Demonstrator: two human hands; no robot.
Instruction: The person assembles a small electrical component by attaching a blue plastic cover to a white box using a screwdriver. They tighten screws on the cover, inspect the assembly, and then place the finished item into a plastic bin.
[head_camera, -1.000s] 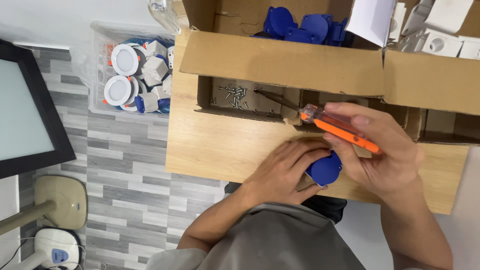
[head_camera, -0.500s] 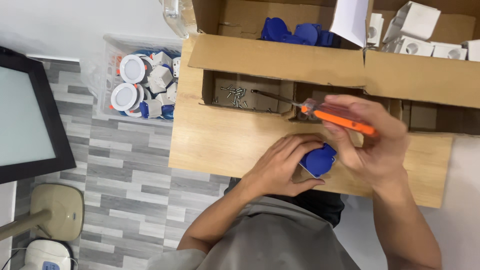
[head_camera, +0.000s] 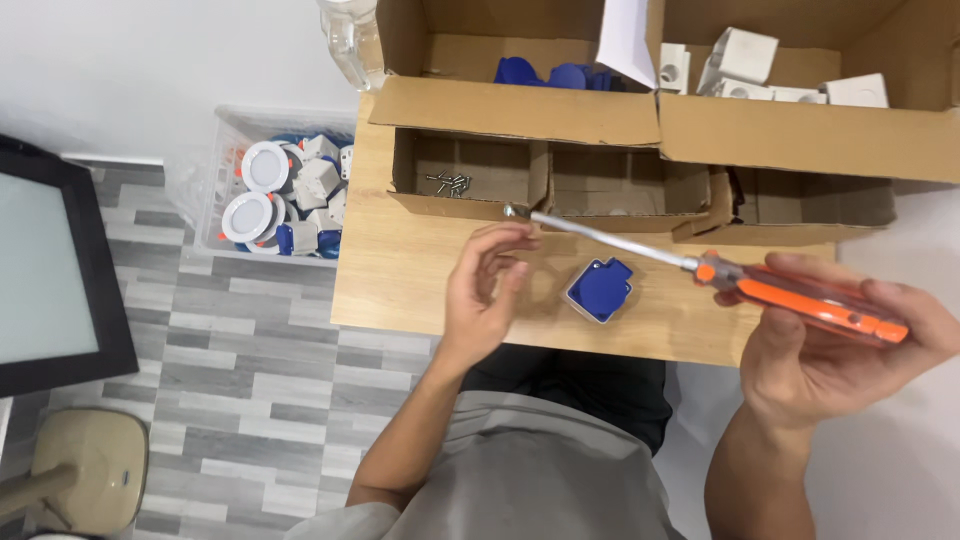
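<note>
Both hands are off the small blue square plastic part (head_camera: 600, 289) now lying free at frame centre on the wooden table (head_camera: 400, 290): left hand (head_camera: 485, 290) released, fingers loosely curled, right hand (head_camera: 830, 350) grasping the orange-handled screwdriver (head_camera: 700, 268), lifted away — fastening pass looks finished.

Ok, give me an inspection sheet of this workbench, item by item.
Surface: wooden table, bare at its front edge.
Job's things: blue square part lying on the table; orange-handled screwdriver in the right hand, tip near the left hand's fingers.
Clutter: cardboard trays, one holding screws; big boxes with blue parts and white parts.
Hands: left hand open, holding nothing visible.
Cables: nothing seen.
Surroundings: clear bin of round lamps on the tiled floor, dark screen.
</note>
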